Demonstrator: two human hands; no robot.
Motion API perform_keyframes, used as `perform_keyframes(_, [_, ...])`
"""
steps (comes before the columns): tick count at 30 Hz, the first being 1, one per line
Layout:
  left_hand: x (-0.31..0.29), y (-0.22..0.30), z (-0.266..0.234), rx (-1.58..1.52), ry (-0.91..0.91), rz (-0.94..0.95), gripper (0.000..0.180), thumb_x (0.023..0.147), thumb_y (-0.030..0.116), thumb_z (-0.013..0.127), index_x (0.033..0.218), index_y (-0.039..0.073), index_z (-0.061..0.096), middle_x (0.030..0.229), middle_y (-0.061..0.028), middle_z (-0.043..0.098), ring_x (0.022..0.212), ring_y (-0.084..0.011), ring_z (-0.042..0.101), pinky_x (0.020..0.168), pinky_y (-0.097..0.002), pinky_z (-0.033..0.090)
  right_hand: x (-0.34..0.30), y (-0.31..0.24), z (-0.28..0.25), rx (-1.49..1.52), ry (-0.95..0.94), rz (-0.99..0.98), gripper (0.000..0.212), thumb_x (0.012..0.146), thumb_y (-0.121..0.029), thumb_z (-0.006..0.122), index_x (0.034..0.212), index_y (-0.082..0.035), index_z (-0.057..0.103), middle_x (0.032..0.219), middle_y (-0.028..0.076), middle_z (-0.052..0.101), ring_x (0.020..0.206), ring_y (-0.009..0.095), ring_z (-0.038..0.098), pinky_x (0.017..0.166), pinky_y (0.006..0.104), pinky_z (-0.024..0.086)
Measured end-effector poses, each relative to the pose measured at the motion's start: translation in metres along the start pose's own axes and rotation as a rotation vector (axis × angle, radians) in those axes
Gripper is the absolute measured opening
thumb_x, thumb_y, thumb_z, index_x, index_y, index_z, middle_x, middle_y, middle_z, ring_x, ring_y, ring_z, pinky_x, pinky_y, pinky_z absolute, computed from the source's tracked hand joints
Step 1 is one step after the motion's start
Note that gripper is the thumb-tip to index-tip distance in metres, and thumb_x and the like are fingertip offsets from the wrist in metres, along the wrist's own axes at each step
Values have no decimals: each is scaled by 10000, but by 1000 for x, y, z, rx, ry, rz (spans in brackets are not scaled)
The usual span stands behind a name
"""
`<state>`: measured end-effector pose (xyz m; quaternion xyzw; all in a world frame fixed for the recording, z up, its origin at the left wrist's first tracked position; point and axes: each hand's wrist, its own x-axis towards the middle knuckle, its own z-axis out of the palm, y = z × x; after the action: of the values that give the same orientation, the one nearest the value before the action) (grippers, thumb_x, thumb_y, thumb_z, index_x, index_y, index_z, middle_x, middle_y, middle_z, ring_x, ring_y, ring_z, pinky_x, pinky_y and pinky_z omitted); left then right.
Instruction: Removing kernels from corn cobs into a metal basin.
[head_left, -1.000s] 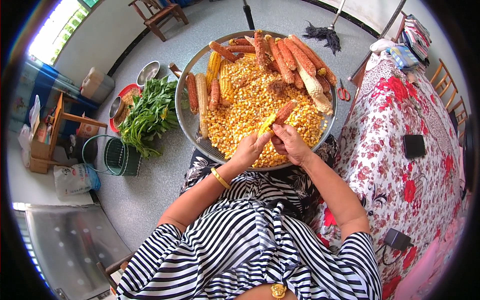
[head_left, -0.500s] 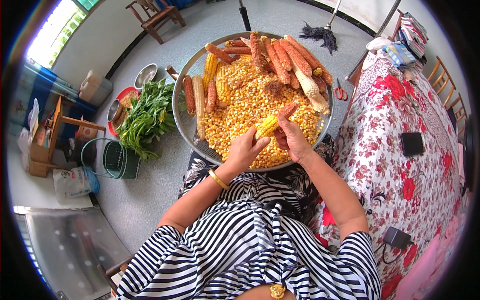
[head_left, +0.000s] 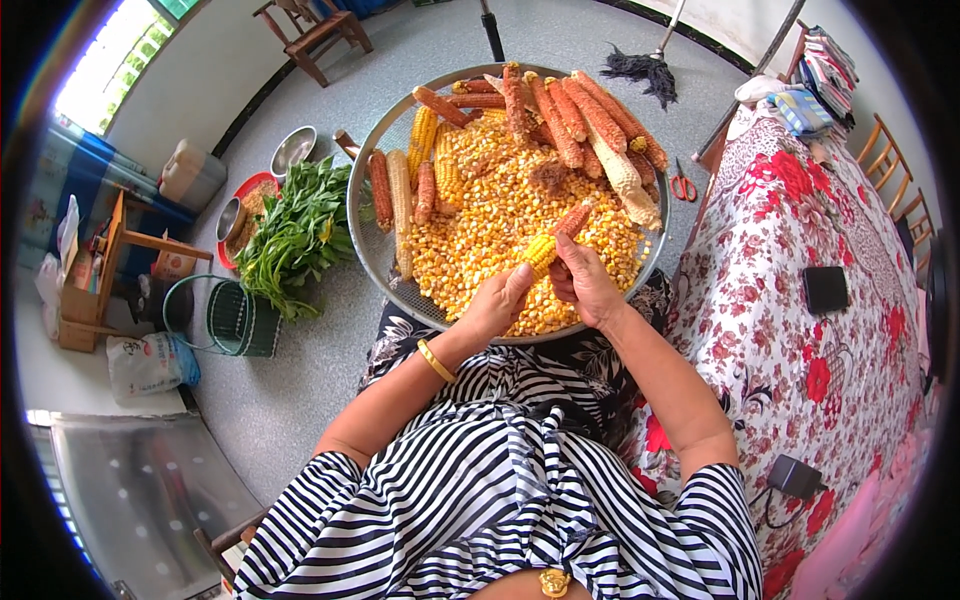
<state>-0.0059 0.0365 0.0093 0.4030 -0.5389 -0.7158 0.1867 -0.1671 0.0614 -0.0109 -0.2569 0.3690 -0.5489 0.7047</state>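
Note:
Between my hands is a partly stripped corn cob (head_left: 540, 252), yellow kernels on its near end and bare reddish core at its far end. My left hand (head_left: 497, 301) closes on the kernelled end, thumb on top. My right hand (head_left: 590, 284) grips the cob farther up, its fingers curled. Below them a round metal sieve (head_left: 357, 255) rests on my lap, filled with loose corn kernels (head_left: 480, 225). Bare reddish cobs (head_left: 560, 120) are piled along its far right rim. Unshelled yellow corn ears (head_left: 446, 170) and several cobs lie at its left side.
Left on the floor are leafy greens (head_left: 300, 235), a green basket (head_left: 262, 325), a red basin (head_left: 226, 250) and a metal bowl (head_left: 293, 150). Scissors (head_left: 683, 186) lie right of the sieve. A bed (head_left: 740, 330) with a flowered cover holds a phone (head_left: 825, 289). A mop (head_left: 650, 75) stands behind.
My left thumb has moved up and turned along the cob, its tip now against the kernels. My right hand keeps its hold, almost unmoved.

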Motion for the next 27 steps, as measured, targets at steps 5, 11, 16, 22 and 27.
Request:
perform_keyframes(5, [1, -6, -8, -200, -41, -108, 415, 889, 477, 336, 664, 127, 337, 537, 59, 229, 423, -53, 203, 355, -205, 196, 0, 1, 6, -11, -16, 8, 309, 868, -405, 454, 713, -143, 399, 556, -62, 300, 419, 35, 237, 375, 175, 190])
perform_keyframes(11, [0, -4, -1, -127, -30, -91, 428, 881, 497, 338, 651, 136, 319, 538, 60, 224, 426, -58, 207, 359, -207, 203, -2, -4, 5, -52, 51, 107, 334, 837, -439, 495, 700, -148, 404, 539, -69, 297, 417, 35, 237, 380, 182, 186])
perform_keyframes(16, [0, -3, 0, -168, -46, -116, 423, 879, 500, 341, 657, 140, 317, 536, 58, 230, 423, -60, 207, 360, -208, 206, -1, 1, 3, -83, 3, 78, 338, 839, -425, 502, 673, -153, 389, 523, -72, 280, 419, 35, 229, 385, 191, 181])
perform_keyframes(22, [-1, 0, -3, -282, -38, -155, 420, 878, 496, 350, 653, 144, 307, 521, 57, 232, 414, -63, 202, 357, -208, 202, 1, 5, 0, -81, -86, 42, 316, 851, -397, 498, 705, -131, 409, 543, -61, 324, 431, 35, 247, 386, 187, 199])
perform_keyframes(27, [0, -1, -2, -319, -29, -153, 419, 877, 495, 356, 650, 146, 306, 511, 55, 231, 407, -63, 201, 357, -208, 192, -4, -2, 14, -1, -4, 64, 298, 849, -395, 500, 765, -123, 416, 563, -54, 357, 428, 36, 275, 381, 179, 227])
